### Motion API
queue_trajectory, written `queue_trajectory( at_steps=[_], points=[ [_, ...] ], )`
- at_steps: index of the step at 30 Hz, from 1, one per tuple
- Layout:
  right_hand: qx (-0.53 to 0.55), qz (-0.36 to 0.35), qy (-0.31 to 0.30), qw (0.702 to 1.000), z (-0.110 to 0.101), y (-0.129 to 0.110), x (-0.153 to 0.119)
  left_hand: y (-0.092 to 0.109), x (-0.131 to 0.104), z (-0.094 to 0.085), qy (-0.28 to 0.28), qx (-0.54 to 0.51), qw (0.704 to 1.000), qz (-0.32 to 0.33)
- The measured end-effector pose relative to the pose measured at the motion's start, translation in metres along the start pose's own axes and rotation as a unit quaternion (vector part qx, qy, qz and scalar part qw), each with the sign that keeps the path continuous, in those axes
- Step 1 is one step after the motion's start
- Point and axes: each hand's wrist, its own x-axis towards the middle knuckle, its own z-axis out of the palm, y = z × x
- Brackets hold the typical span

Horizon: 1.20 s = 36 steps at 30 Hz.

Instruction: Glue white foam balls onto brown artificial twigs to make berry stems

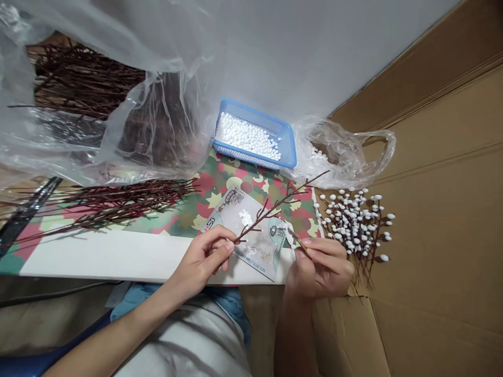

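Note:
A bare brown branch [271, 210] slants up to the right, its lower end pinched in my left hand [214, 254]. My right hand [324, 266] is closed on a thin stick [302, 243] whose tip carries white paste. Below the branch lies a printed card [255, 264] with blobs of white paste [246, 218] on it. More white paste shows at the card's right edge, beside the stick's tip. The branch passes above the card, and the stick's tip is apart from it.
Behind the card stands a blue basket [291, 149] of white balls, beside a clear bag [353, 157] with more balls. White-tipped branches [363, 225] rest against cardboard [444, 235] at right. Bare branches [129, 201] lie left, below a large plastic bag [173, 120] of twigs.

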Motion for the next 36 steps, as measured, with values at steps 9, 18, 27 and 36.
queue_trajectory(
  at_steps=[9, 18, 27, 36],
  points=[
    [0.002, -0.014, -0.002, 1.000, -0.002, 0.010, -0.001, 0.005, -0.006, -0.001, 0.005, 0.014, 1.000, 0.004],
    [0.077, 0.035, 0.012, 0.996, 0.004, -0.002, 0.012, -0.002, -0.007, -0.006, 0.000, 0.075, 0.997, 0.029],
    [0.046, 0.045, -0.034, 0.997, -0.005, 0.007, 0.007, -0.002, -0.010, -0.010, 0.007, 0.083, 0.996, 0.037],
    [0.061, 0.044, -0.008, 0.997, 0.001, -0.001, 0.012, -0.006, -0.009, -0.009, -0.006, 0.096, 0.995, 0.031]
  ],
)
